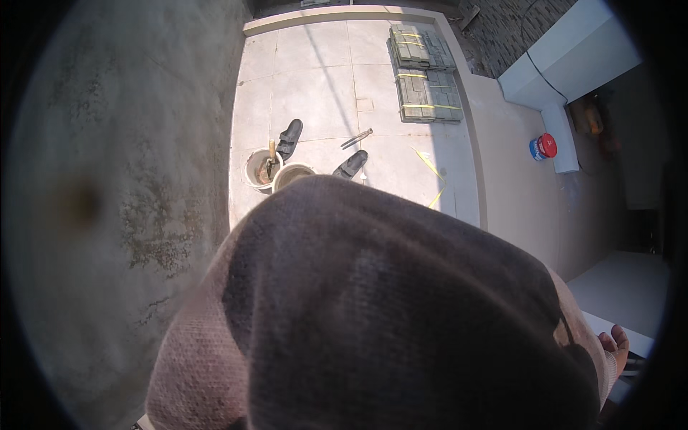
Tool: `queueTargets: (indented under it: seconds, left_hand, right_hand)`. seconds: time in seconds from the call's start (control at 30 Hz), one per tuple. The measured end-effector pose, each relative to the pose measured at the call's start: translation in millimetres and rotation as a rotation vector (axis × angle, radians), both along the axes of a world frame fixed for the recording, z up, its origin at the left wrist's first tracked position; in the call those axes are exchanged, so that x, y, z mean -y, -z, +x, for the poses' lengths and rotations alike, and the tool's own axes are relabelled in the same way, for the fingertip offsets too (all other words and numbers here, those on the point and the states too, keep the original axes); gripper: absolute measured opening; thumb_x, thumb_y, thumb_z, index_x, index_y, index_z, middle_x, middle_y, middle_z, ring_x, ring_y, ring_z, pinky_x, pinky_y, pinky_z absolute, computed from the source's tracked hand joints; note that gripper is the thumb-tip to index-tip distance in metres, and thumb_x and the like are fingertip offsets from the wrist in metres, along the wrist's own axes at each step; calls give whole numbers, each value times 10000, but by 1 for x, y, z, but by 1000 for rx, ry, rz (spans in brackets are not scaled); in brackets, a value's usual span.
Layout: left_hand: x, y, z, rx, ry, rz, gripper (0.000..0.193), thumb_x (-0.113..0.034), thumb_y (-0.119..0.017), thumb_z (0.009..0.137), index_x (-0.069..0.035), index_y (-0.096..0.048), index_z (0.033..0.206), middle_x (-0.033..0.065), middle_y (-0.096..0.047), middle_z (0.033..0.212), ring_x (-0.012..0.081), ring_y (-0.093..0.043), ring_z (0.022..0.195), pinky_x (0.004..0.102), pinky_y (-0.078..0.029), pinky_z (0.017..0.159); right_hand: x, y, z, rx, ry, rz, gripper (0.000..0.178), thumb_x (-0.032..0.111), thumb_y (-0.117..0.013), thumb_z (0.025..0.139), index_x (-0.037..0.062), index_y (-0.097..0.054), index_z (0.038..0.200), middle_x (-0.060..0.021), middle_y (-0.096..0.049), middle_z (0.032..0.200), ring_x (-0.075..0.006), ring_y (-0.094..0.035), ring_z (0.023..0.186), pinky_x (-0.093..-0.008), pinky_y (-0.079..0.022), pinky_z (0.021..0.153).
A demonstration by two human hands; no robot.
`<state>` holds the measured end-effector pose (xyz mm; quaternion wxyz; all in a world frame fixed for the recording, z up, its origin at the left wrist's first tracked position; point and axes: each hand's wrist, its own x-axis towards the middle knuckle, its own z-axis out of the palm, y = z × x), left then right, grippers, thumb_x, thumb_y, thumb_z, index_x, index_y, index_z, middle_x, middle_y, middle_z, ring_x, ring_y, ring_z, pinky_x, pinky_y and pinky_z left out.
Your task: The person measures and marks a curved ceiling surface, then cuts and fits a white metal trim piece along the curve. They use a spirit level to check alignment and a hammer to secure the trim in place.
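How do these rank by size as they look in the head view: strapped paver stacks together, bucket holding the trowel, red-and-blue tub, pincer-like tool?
Strapped paver stacks
Bucket
Red-and-blue tub
Pincer-like tool, smallest by area though longer than the tub

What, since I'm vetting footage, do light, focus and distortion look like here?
Head view: sunlight brightens the pale floor, a thin shadow crossing it; head view: the dark cloth looks somewhat soft, a brownish spot blurred over the grey wall; head view: the far kerb bows, corners black.
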<state>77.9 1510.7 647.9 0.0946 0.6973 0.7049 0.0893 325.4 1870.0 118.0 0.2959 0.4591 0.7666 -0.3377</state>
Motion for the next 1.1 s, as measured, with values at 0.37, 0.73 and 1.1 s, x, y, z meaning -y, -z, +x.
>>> queueTargets:
  seconds: [0.37, 0.73, 1.1]
  left_hand:
    - [79, -23, -318, 41, -364, -143, 239, -204, -625, 947, -53, -618, 1132, 90, -664, 1038, 229, -644, 986, 387, -508, 870]
    - [245, -22, -726, 45, -460, -105, 249, -221, -623, 947, -64, -624, 1141, 69, -672, 1002, 218, -658, 939, 372, -527, 835]
    - [338, -22, -1026, 59, -678, -150, 260, -238, -621, 948, -75, -630, 1151, 48, -681, 966, 207, -673, 893, 358, -546, 800]
  right_hand:
    - [243, -231, -706, -1012, -715, -130, 222, 196, -684, 925, 57, -652, 1094, -94, -695, 882, -178, -668, 810, -326, -533, 736]
    - [241, 7, -974, -229, -391, -107, 217, 254, -723, 887, 84, -647, 998, -63, -706, 772, -151, -678, 718, -310, -525, 630]
    - [483, -423, -1190, -142, -370, 883, 178, 137, -736, 821, 92, -678, 983, -45, -719, 797, -160, -669, 862, -330, -496, 886]
